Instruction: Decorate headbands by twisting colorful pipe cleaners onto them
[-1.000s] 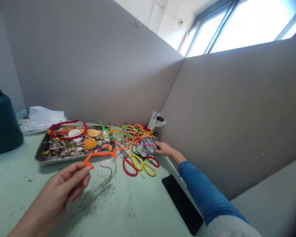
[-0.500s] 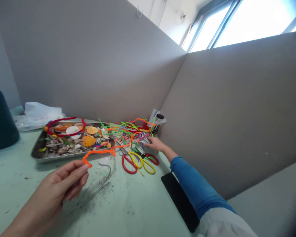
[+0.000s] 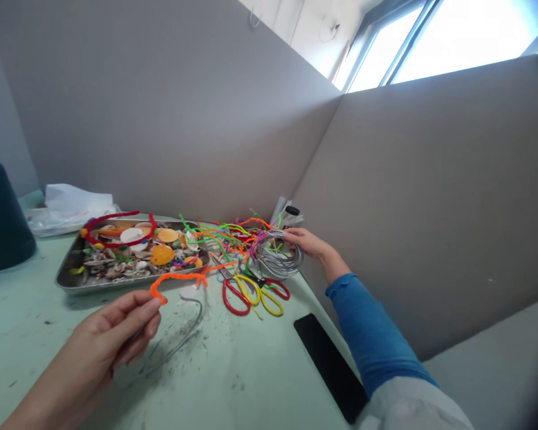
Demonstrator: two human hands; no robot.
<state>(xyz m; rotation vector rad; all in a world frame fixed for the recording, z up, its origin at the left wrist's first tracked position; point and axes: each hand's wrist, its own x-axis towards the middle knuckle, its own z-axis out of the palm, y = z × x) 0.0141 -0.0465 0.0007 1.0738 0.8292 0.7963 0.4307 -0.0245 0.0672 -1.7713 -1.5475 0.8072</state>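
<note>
My left hand point(image 3: 116, 331) is closed in a pinch on a thin grey wire point(image 3: 179, 334) that curves over the pale green table point(image 3: 233, 382), close to the end of an orange pipe cleaner point(image 3: 179, 278). My right hand point(image 3: 307, 243) grips a coil of grey wire point(image 3: 280, 257) and holds it lifted above the tangle of coloured pipe cleaners point(image 3: 231, 236). Below the coil lie red-handled scissors point(image 3: 235, 295) and yellow-handled scissors point(image 3: 262, 295).
A metal tray point(image 3: 72, 278) of shells with a red pipe cleaner ring stands at the left. A black phone point(image 3: 332, 367) lies near the right table edge. A dark green container point(image 3: 2, 224) and a white plastic bag point(image 3: 72, 203) stand far left. Grey partition walls close the corner.
My right hand has closed on the grey wire coil and raised it out of the pipe cleaner pile, up and to the right. My left hand has barely moved.
</note>
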